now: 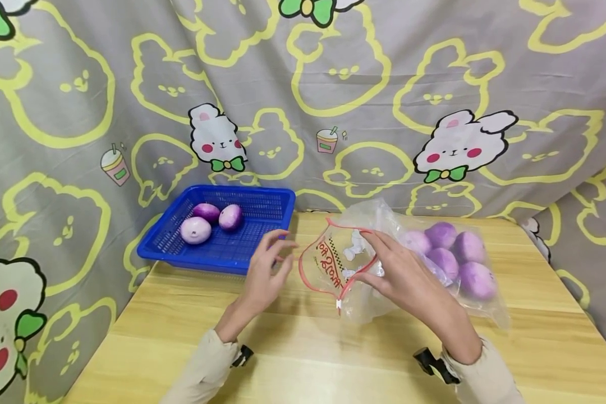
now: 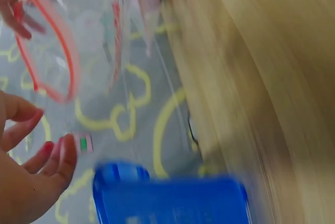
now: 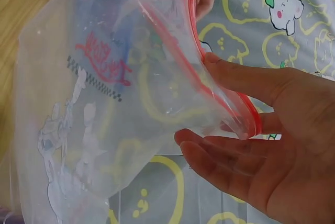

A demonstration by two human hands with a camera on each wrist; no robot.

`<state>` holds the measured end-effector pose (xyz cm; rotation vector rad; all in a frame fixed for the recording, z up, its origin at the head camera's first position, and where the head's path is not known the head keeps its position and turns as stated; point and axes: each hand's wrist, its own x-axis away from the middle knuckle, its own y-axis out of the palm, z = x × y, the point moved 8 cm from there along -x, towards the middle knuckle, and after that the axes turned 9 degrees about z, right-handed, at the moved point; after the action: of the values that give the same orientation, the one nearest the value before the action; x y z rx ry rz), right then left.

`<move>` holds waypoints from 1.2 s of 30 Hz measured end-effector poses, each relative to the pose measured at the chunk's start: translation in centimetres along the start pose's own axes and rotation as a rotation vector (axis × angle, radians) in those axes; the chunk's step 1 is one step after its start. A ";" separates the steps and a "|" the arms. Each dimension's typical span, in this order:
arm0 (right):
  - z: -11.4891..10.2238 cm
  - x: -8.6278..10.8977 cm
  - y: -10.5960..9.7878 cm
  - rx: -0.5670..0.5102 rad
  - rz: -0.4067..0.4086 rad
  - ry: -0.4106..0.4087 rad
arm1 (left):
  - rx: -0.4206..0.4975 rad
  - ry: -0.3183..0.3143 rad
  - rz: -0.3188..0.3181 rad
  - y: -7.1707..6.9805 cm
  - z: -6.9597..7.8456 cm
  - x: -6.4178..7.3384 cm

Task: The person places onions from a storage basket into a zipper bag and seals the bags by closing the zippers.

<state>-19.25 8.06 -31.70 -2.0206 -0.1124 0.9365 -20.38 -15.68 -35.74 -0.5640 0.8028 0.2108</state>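
Note:
A clear zip bag (image 1: pixel 328 264) with a red zip rim, a white slider and red lettering stands with its mouth spread wide. My right hand (image 1: pixel 409 275) grips the bag's rim at its right side, and in the right wrist view the thumb (image 3: pixel 235 75) lies along the red zip. My left hand (image 1: pixel 265 275), fingers bent loosely and apart, is just left of the bag's mouth with nothing in it. In the left wrist view a gap shows between those fingertips (image 2: pixel 65 148) and the rim.
A blue plastic basket (image 1: pixel 232 255) at the back left contains three purple round fruits (image 1: pixel 196 230). On the right, a clear plastic bag (image 1: pixel 500 314) holds several more like them. A patterned curtain (image 1: pixel 363 123) hangs behind the wooden table (image 1: pixel 303 359).

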 end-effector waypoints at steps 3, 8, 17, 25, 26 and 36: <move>0.2 -0.1 -0.1 0.001 0.007 -0.002 | -0.051 0.008 0.049 -2.3 -1.5 -0.7; 0.7 -0.2 -0.2 0.000 0.009 0.002 | -0.169 0.006 0.088 -5.5 -5.0 -2.2; 1.4 -0.1 0.1 -0.034 -0.017 0.048 | -0.299 -0.107 -0.079 -7.9 -11.5 -3.8; 2.0 -0.2 0.3 -0.051 -0.011 0.059 | -0.446 -0.162 -0.134 -10.3 -15.5 -5.3; 2.2 -0.1 0.3 -0.051 -0.013 0.063 | -0.470 -0.169 -0.148 -10.5 -16.0 -5.5; 3.1 -0.2 1.1 -0.069 -0.047 0.101 | -0.711 -0.353 -0.396 -13.2 -22.6 -5.5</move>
<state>-21.71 9.38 -33.42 -2.1151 -0.1381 0.8097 -33.06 -39.01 -39.13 -1.2996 0.2406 0.2198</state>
